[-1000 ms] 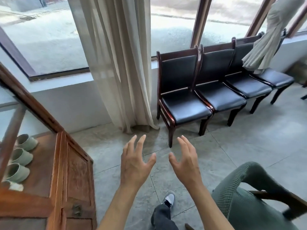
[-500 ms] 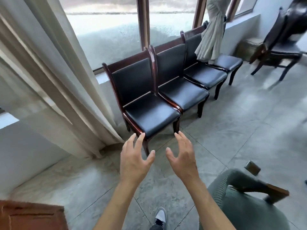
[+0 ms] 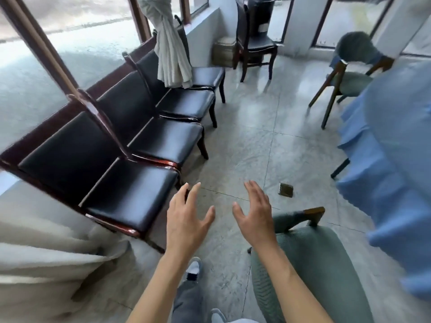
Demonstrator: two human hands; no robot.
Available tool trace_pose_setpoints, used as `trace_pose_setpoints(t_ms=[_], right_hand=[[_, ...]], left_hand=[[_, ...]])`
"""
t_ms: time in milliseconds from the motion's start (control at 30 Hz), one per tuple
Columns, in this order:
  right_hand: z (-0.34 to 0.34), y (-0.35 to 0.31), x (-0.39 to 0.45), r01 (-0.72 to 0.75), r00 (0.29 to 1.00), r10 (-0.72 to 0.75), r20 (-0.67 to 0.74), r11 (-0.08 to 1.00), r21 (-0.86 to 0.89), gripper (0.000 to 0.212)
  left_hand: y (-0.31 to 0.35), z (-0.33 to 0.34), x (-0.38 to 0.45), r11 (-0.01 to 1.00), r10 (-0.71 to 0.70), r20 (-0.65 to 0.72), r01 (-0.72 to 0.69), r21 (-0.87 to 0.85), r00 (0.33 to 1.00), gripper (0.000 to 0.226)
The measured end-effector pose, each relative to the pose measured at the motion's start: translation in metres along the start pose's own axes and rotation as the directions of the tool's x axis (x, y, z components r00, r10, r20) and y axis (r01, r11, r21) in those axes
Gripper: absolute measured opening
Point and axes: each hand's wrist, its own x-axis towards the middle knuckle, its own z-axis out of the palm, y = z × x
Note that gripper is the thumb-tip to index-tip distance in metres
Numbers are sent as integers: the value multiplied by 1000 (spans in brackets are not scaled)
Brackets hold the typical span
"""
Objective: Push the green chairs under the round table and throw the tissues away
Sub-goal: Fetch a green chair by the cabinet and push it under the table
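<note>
Hands: my left hand (image 3: 186, 220) and right hand (image 3: 255, 217) hover spread, holding nothing; pushing the green chair (image 3: 310, 264) carelessly could snag the blue tablecloth (image 3: 384, 159).

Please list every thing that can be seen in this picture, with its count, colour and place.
black padded chairs with dark red wooden frames: four, in a row along the window on the left.
black padded wooden chair: one, at the back near the corner.
green upholstered chairs with wooden legs: two, one near at lower right, one far at upper right.
table under a blue cloth: one, right edge.
cream curtains: two, one knotted over the row, one at lower left.
small brown square floor plate: one, on the grey floor.
hands: left and right, both open, holding nothing.
</note>
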Motion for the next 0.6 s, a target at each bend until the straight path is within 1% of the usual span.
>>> trace_pose_setpoints(t_ms=[133, 233, 300, 400, 500, 600], right_hand=[[-26, 26, 9, -153, 981, 150, -126, 988, -17, 61], [-47, 41, 13, -272, 931, 271, -243, 962, 30, 60], [-60, 52, 14, -353, 875, 350, -334, 934, 53, 62], [-78, 67, 8, -446, 775, 432, -460, 891, 85, 59], [-93, 76, -7, -556, 648, 520, -556, 822, 121, 56], [-99, 79, -27, -642, 528, 576, -625, 751, 150, 58]], left_hand=[[29, 35, 36, 988, 152, 120, -147, -48, 981, 70], [55, 60, 57, 963, 266, 232, -251, -95, 936, 68], [75, 76, 72, 940, 342, 306, -317, -129, 889, 68], [101, 101, 86, 891, 453, 398, -411, -192, 797, 66], [125, 125, 94, 820, 571, 462, -499, -280, 678, 65], [147, 147, 91, 752, 654, 500, -561, -347, 567, 65]])
